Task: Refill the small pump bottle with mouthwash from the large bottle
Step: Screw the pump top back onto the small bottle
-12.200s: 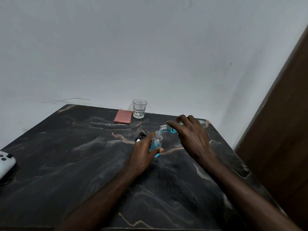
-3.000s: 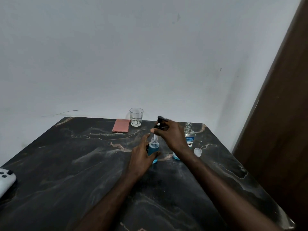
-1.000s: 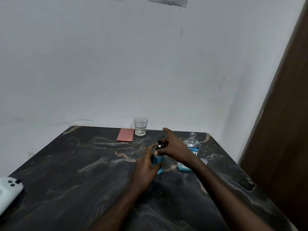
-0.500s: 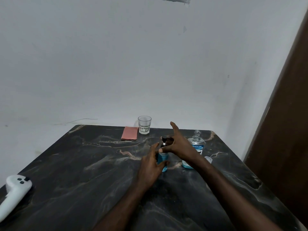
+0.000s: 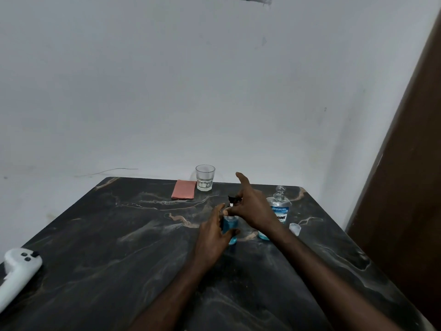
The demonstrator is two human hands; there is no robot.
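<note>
The small pump bottle [image 5: 231, 226], full of blue liquid, stands upright on the dark marble table [image 5: 119, 259]. My left hand [image 5: 213, 232] grips its body from the left. My right hand [image 5: 253, 209] pinches the neck of the black pump head [image 5: 232, 199] at the bottle's top, index finger pointing up and away. The large mouthwash bottle [image 5: 278, 209] stands uncapped just right of my right hand, with a little blue liquid at its base. Its clear cap [image 5: 295, 228] lies on the table to its right.
A glass [image 5: 205, 177] with a little water and a folded pink cloth [image 5: 183, 189] sit at the table's far edge. A white controller [image 5: 16, 271] lies at the left edge. A brown door [image 5: 410, 187] stands at the right, a white wall behind.
The pump head has come down onto the small bottle's neck since three seconds ago. Over the last second my right hand has stayed on it, fingers shifting. My left hand has kept its grip.
</note>
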